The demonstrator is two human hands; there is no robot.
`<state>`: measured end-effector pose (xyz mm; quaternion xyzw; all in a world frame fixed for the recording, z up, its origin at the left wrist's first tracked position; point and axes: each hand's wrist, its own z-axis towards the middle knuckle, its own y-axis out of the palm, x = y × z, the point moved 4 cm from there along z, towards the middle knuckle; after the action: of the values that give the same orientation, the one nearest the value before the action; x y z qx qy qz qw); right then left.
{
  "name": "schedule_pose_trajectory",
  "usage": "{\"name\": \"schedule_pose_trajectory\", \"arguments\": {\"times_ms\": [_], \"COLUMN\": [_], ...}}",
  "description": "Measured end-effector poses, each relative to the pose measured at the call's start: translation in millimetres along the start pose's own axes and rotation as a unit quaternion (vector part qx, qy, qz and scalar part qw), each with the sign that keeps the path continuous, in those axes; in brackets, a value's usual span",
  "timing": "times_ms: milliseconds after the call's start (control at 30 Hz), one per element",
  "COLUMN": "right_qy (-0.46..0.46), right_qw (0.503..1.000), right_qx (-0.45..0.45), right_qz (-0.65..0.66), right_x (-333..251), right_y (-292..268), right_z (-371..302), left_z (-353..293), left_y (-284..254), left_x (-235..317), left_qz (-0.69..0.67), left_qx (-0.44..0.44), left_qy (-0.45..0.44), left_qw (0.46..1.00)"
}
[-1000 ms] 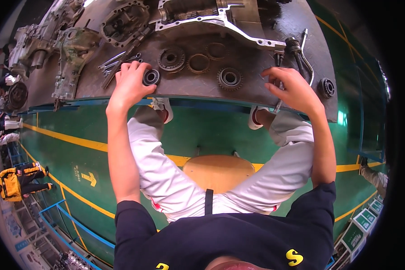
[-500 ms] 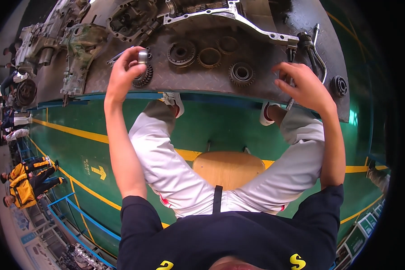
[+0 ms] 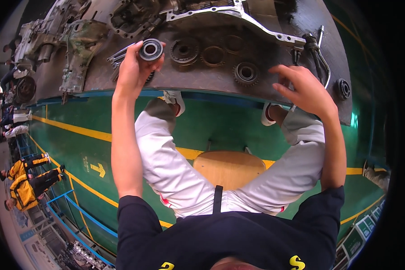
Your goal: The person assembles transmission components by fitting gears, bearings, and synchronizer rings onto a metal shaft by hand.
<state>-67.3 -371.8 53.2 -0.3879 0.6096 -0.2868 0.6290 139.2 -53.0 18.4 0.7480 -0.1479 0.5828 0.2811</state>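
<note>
My left hand (image 3: 135,69) holds up a metal bearing (image 3: 151,49), its ring face and central hole turned into view, pinched between thumb and fingers above the metal table. Partly hidden below that hand lies a small dark gear (image 3: 150,76). Over the table's front edge, my right hand (image 3: 303,85) hovers open, fingers loosely bent and apart. Nearest to its fingertips is a toothed gear (image 3: 246,73) lying flat. A thin tool (image 3: 293,108) shows partly beneath the right hand, its middle hidden.
On the table are a larger gear (image 3: 183,50), two thin rings (image 3: 213,56), some wrenches (image 3: 120,56), gearbox housings (image 3: 78,58) and a bright-edged casing (image 3: 256,24). A small gear (image 3: 343,89) sits near the right edge. A wooden stool (image 3: 229,168) is beneath me.
My left hand has turned the bearing from edge-on to face-on and moved it slightly right. My right hand has barely shifted.
</note>
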Motion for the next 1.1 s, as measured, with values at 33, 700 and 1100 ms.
{"name": "schedule_pose_trajectory", "arguments": {"times_ms": [33,700,1100], "right_qy": [-0.003,0.083,0.165], "right_qw": [1.000,0.994,0.974], "right_qx": [-0.003,-0.064,0.143], "right_qz": [-0.014,-0.038,-0.061], "right_x": [3,27,94], "right_y": [1,8,-29], "right_z": [-1,3,-29], "left_z": [2,-10,-12], "left_y": [-7,-13,-1], "left_x": [-7,-6,3], "left_qz": [0.037,0.606,0.700], "left_qx": [0.052,0.102,0.169], "left_qy": [-0.017,0.073,0.078], "left_qw": [0.998,0.785,0.689]}}
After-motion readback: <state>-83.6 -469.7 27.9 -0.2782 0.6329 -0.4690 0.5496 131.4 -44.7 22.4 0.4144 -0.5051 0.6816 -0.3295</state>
